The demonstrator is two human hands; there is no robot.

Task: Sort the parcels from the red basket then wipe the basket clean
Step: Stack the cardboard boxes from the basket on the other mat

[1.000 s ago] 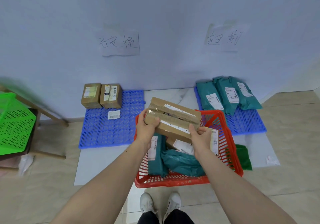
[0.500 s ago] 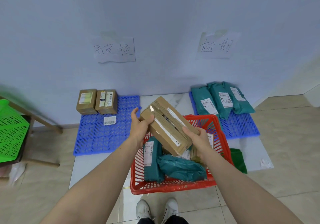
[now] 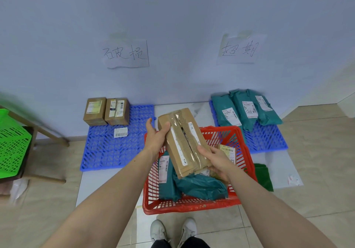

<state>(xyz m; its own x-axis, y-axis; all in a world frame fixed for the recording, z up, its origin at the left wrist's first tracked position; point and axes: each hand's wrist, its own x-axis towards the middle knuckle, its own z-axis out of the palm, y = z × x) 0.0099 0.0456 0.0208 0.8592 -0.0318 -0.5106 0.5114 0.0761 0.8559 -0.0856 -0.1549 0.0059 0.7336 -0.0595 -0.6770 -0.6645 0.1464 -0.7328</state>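
Since the earlier frame the cardboard box (image 3: 184, 142) has swung from near level to steeply tilted, far end up toward the wall, near end low over the red basket (image 3: 247, 163). Left hand (image 3: 156, 139) closed on the upper left edge, thumb over the top face; right hand (image 3: 218, 161) closed on the lower right corner, fingers under it; both grips hold the same box, neither open. Torn tape and a split seam run down the top face, so it likely belongs with the two brown boxes (image 3: 106, 111) on the left blue pallet (image 3: 119, 148), not with the teal mailers (image 3: 244, 109) on the right blue pallet (image 3: 269, 140). To do it well: keep support under the low corner so the split doesn't open, carry left with the seam up, set it down just beside the two boxes, not on the loose barcode label (image 3: 120, 132). Teal bags (image 3: 197, 186) and a small labelled box (image 3: 227, 151) are still in the basket; the wipe is not yet begun, and the green cloth (image 3: 264, 176) lies on the floor just right of the basket.
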